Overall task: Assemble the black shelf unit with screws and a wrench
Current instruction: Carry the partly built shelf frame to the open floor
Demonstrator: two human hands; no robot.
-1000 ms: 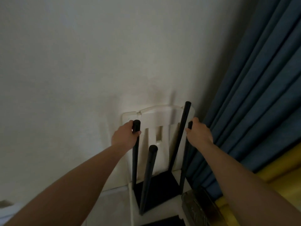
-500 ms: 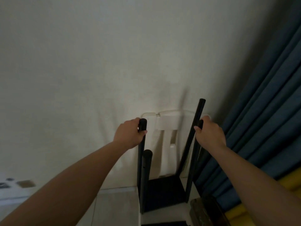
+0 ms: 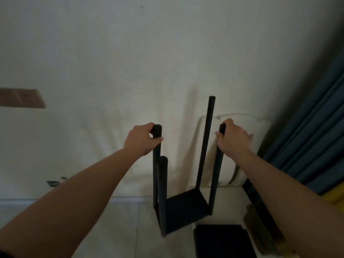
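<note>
Pale wall [image 3: 111, 53] and light tiled floor [image 3: 121, 229] form the background. Black shelf unit [image 3: 184, 207], partly assembled, stands on the floor near the wall: one shelf panel low down with four upright black poles rising from its corners; left hand [image 3: 141, 139] grasps the top of the rear left pole [image 3: 157, 146]; right hand [image 3: 233, 137] grasps the top of a right pole [image 3: 219, 164]; the two remaining poles stand free. A loose black panel [image 3: 221, 241] lies just beside the unit; white chair [image 3: 242, 146] behind it; blue curtain [image 3: 312, 127] at right. Step in hand, by judgement: positioning the frame upright; the next move likely calls for fitting the loose panel and fastening it with screws; no wrench is clearly visible.
</note>
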